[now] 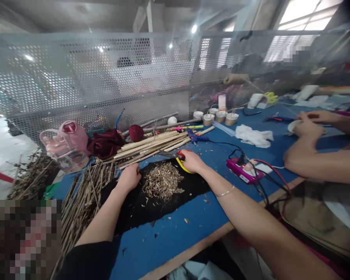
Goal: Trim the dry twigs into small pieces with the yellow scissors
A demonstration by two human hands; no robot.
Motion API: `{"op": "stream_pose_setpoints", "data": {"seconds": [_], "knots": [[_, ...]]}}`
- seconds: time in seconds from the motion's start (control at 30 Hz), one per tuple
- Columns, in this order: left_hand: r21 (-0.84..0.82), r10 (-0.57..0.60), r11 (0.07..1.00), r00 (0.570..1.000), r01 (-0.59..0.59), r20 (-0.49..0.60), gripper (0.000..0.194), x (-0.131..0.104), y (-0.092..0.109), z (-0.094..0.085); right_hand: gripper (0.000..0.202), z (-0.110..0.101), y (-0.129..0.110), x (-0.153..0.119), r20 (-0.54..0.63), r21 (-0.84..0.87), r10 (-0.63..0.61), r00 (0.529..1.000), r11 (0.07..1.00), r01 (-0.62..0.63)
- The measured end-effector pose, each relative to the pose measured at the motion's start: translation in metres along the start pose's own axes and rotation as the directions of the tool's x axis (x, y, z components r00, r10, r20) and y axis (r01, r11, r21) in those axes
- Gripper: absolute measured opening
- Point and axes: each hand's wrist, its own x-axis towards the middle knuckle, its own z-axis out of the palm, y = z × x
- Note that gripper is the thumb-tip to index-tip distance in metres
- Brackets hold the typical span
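Note:
My right hand point(191, 160) is closed around the handles of a pair of scissors point(183, 165), yellow and red. The dark blades point(167, 154) point left, above the far edge of a black cloth point(160, 212). My left hand point(130, 177) is at the cloth's left side, its fingers curled together; whatever they hold is hidden. Between my hands lies a heap of short, dry, cut plant pieces point(163, 181). A bundle of long dry stalks point(81, 198) lies left of my left hand.
Peeled sticks point(151, 144), a blue glue gun point(196, 137) and dark red yarn point(136, 133) lie beyond the cloth. A purple power strip point(242, 171) with cables sits at right, near a co-worker's hands point(307, 126). A pink jug point(67, 146) stands left; perforated metal panels point(105, 89) rise behind.

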Motion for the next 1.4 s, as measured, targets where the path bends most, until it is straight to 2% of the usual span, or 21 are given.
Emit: {"op": "stream_pose_setpoints", "data": {"seconds": [0.2,0.47,0.6,0.7,0.77,0.8,0.83,0.87,0.9,0.97,1.03,1.1,1.23,1.3,1.4], "knots": [[-0.083,-0.035,0.996,0.999,0.034,-0.007,0.014,-0.002,0.000,0.002,0.020,0.002,-0.005,0.001,0.007,0.002,-0.039,0.999,0.999,0.039],[-0.103,-0.100,0.991,0.983,0.085,-0.153,0.017,0.003,-0.006,0.014,0.019,0.005,-0.013,0.022,-0.094,-0.009,-0.031,0.995,1.000,0.030],[-0.089,-0.080,0.994,0.975,0.062,-0.205,0.017,0.004,-0.006,0.014,0.015,0.010,-0.017,0.031,-0.143,0.002,-0.007,0.990,1.000,0.007],[-0.101,-0.094,0.993,0.939,0.064,-0.331,0.007,-0.005,0.000,0.005,0.014,0.005,-0.022,0.033,-0.204,0.014,0.009,0.979,1.000,-0.007],[-0.222,-0.153,0.973,0.904,0.067,-0.399,0.009,-0.016,0.008,-0.005,0.016,-0.004,-0.029,0.029,-0.245,0.054,0.005,0.969,0.999,0.008],[-0.341,-0.203,0.938,0.898,0.064,-0.389,0.014,-0.022,0.014,-0.009,0.020,-0.008,-0.034,0.025,-0.274,0.132,0.001,0.962,0.991,0.036],[-0.498,-0.251,0.866,0.907,0.054,-0.338,0.020,-0.029,0.020,-0.012,0.022,-0.013,-0.040,0.020,-0.281,0.212,-0.004,0.960,0.975,0.066],[-0.675,-0.292,0.736,0.922,0.046,-0.255,0.023,-0.035,0.026,-0.015,0.024,-0.016,-0.047,0.013,-0.286,0.272,-0.011,0.958,0.958,0.092],[-0.823,-0.337,0.566,0.925,0.052,-0.173,0.026,-0.041,0.033,-0.016,0.027,-0.018,-0.055,0.005,-0.282,0.327,-0.030,0.959,0.937,0.126],[-0.958,-0.350,0.283,0.935,0.052,-0.053,0.025,-0.051,0.045,-0.017,0.029,-0.019,-0.069,-0.014,-0.262,0.423,-0.107,0.959,0.880,0.214],[-0.993,-0.357,0.114,0.934,0.044,0.000,0.023,-0.057,0.055,-0.015,0.029,-0.015,-0.081,-0.033,-0.194,0.473,-0.181,0.964,0.844,0.254],[-0.999,-0.377,0.032,0.926,0.013,0.000,0.025,-0.060,0.062,-0.014,0.029,-0.011,-0.088,-0.049,-0.137,0.458,-0.223,0.965,0.850,0.261],[-0.998,-0.423,-0.052,0.906,-0.019,0.004,0.033,-0.065,0.065,-0.012,0.034,-0.007,-0.096,-0.065,-0.096,0.280,-0.298,0.950,0.908,0.313],[-0.999,-0.423,-0.053,0.905,0.010,0.031,0.036,-0.069,0.063,-0.011,0.041,-0.007,-0.097,-0.067,-0.086,0.216,-0.334,0.938,0.913,0.345],[-0.998,-0.433,0.017,0.900,0.059,0.046,0.039,-0.075,0.060,-0.010,0.049,-0.007,-0.099,-0.069,-0.078,0.175,-0.360,0.930,0.913,0.368]]}}
